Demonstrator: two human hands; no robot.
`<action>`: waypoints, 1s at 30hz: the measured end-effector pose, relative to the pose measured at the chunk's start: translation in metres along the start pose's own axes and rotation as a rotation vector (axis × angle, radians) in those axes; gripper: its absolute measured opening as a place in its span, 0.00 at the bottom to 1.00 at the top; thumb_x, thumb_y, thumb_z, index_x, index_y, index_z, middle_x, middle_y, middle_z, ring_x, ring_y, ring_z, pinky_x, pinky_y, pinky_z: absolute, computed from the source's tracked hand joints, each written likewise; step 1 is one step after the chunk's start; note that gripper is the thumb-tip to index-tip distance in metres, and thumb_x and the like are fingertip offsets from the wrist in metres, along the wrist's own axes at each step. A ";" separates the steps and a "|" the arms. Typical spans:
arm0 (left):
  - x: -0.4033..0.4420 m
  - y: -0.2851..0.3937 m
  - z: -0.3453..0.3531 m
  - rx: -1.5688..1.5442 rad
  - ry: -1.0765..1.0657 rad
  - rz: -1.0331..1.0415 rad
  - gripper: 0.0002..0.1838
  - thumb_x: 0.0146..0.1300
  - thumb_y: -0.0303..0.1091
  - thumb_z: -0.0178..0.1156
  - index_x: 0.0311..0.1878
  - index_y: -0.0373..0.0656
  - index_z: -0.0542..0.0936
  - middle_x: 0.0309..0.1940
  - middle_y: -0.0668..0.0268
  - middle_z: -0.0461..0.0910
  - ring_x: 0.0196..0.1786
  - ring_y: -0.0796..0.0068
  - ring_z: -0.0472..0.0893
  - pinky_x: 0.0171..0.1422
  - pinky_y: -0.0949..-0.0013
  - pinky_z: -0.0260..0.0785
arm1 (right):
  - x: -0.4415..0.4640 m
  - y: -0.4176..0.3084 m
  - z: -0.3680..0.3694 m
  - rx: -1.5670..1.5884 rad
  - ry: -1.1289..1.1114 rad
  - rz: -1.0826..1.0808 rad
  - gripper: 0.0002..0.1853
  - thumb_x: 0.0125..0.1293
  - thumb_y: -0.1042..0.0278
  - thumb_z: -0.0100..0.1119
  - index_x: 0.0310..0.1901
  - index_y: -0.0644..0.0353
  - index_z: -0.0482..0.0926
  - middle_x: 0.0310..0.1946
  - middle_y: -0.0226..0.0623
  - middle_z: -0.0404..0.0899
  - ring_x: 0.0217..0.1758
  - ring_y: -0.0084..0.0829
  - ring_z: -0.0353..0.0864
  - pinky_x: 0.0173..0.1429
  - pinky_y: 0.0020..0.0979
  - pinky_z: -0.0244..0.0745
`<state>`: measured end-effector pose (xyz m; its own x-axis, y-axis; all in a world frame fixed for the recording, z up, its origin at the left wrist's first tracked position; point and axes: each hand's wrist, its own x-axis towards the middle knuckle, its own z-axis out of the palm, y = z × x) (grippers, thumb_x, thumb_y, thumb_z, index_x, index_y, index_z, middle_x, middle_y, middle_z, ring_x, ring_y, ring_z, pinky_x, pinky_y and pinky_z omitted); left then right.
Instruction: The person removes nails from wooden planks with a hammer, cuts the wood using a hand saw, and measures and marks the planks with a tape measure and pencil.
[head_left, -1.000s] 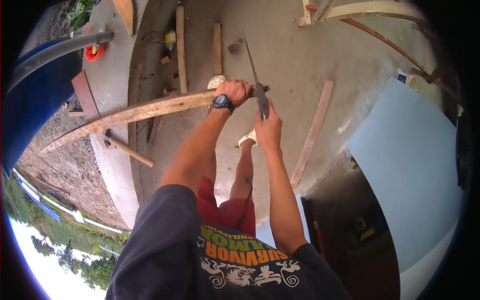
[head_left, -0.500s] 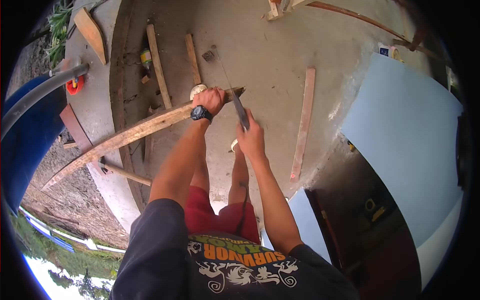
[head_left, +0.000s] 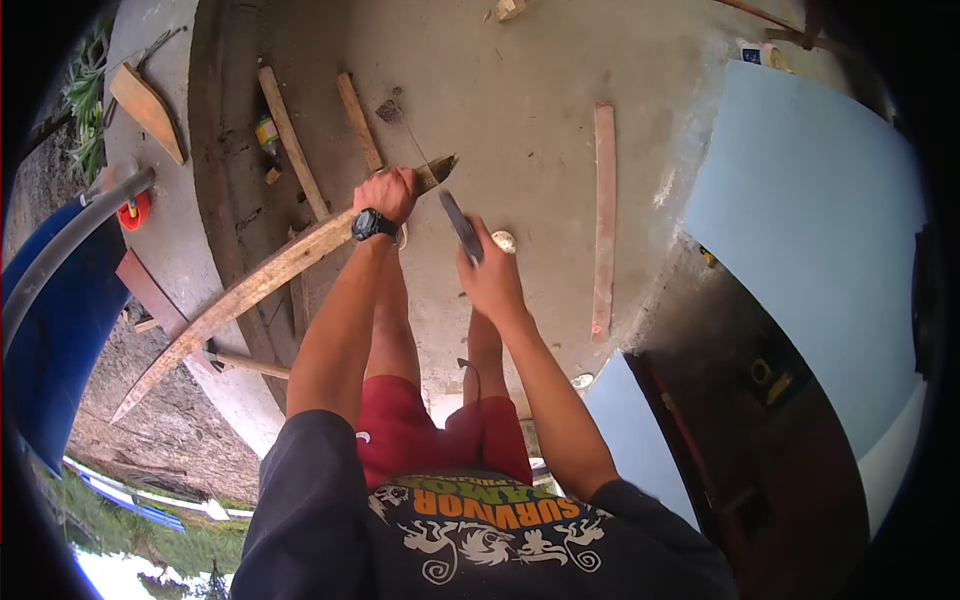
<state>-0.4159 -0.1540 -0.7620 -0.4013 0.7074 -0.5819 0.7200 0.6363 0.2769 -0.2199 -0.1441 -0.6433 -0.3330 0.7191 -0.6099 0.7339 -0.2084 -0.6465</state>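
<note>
My left hand [head_left: 387, 194], with a black watch at the wrist, is wrapped round a long wooden board [head_left: 255, 283] near its upper right end. The board slants from the lower left up to a dark, rough end. My right hand [head_left: 488, 270] grips the handle of a handsaw [head_left: 458, 220]. The thin saw blade lies across the board just beyond my left hand and points up and left. Its exact contact with the wood is too fine to make out.
Narrow wood strips [head_left: 292, 142] and a bottle [head_left: 267, 134] lie on the concrete floor. A hammer [head_left: 250, 365] is below the board. Right of my hands lies a reddish plank [head_left: 604, 222], with a light blue panel [head_left: 800, 230] beyond it.
The board has tilted more steeply, its right end rising relative to its left. Both hands and the saw sit further left in view. My right hand is a little lower relative to the board.
</note>
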 end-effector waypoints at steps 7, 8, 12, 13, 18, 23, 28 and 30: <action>0.004 0.001 0.000 -0.022 0.045 -0.040 0.27 0.73 0.47 0.43 0.29 0.40 0.86 0.31 0.47 0.86 0.38 0.44 0.87 0.45 0.47 0.79 | -0.122 -0.027 -0.064 -0.067 -0.009 0.023 0.29 0.69 0.69 0.61 0.71 0.58 0.68 0.35 0.59 0.85 0.38 0.58 0.87 0.38 0.46 0.81; 0.004 0.002 -0.003 -0.026 0.068 -0.017 0.27 0.73 0.47 0.44 0.29 0.40 0.86 0.31 0.46 0.85 0.37 0.44 0.86 0.44 0.46 0.79 | -0.152 -0.051 -0.094 -0.077 -0.113 0.200 0.27 0.69 0.70 0.60 0.70 0.58 0.69 0.38 0.55 0.86 0.41 0.54 0.89 0.40 0.42 0.83; 0.000 0.001 -0.008 -0.060 0.038 0.002 0.28 0.74 0.48 0.43 0.30 0.38 0.84 0.31 0.44 0.85 0.37 0.39 0.85 0.45 0.45 0.78 | -0.143 -0.053 -0.098 -0.059 -0.061 0.046 0.26 0.69 0.73 0.60 0.69 0.60 0.71 0.39 0.53 0.87 0.42 0.50 0.91 0.44 0.37 0.83; 0.000 0.001 -0.004 -0.033 0.073 -0.014 0.27 0.73 0.46 0.44 0.28 0.39 0.86 0.28 0.47 0.85 0.33 0.44 0.86 0.45 0.49 0.79 | -0.102 -0.024 -0.056 -0.060 0.025 -0.036 0.27 0.69 0.72 0.61 0.69 0.62 0.70 0.39 0.56 0.86 0.42 0.52 0.89 0.43 0.39 0.82; 0.001 -0.004 0.006 -0.011 0.024 0.054 0.27 0.74 0.46 0.44 0.28 0.40 0.86 0.30 0.47 0.86 0.35 0.44 0.86 0.46 0.49 0.79 | 0.025 -0.045 0.002 -0.105 -0.060 0.068 0.18 0.71 0.67 0.58 0.61 0.55 0.72 0.30 0.58 0.82 0.39 0.63 0.82 0.39 0.51 0.77; -0.002 0.003 -0.009 -0.056 0.089 0.001 0.26 0.73 0.47 0.44 0.30 0.41 0.86 0.32 0.49 0.86 0.36 0.46 0.87 0.45 0.49 0.79 | -0.157 -0.064 -0.091 -0.100 -0.114 0.264 0.28 0.68 0.75 0.59 0.70 0.62 0.69 0.49 0.55 0.86 0.51 0.48 0.89 0.51 0.36 0.81; 0.002 -0.008 -0.002 -0.049 0.085 -0.006 0.27 0.73 0.47 0.42 0.30 0.42 0.86 0.32 0.49 0.86 0.35 0.45 0.87 0.44 0.49 0.79 | -0.110 -0.040 -0.055 -0.093 -0.047 0.112 0.28 0.68 0.78 0.58 0.70 0.70 0.69 0.47 0.53 0.87 0.50 0.32 0.88 0.56 0.32 0.80; -0.003 -0.009 0.007 -0.072 0.015 0.052 0.28 0.74 0.50 0.41 0.33 0.42 0.85 0.33 0.46 0.85 0.39 0.42 0.86 0.44 0.46 0.78 | 0.002 -0.033 0.002 -0.122 -0.027 0.052 0.21 0.71 0.67 0.58 0.62 0.65 0.74 0.31 0.58 0.80 0.32 0.52 0.83 0.40 0.42 0.77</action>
<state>-0.4174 -0.1643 -0.7677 -0.3728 0.7443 -0.5542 0.6978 0.6185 0.3612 -0.2456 -0.1367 -0.6244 -0.3070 0.6907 -0.6547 0.8169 -0.1616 -0.5536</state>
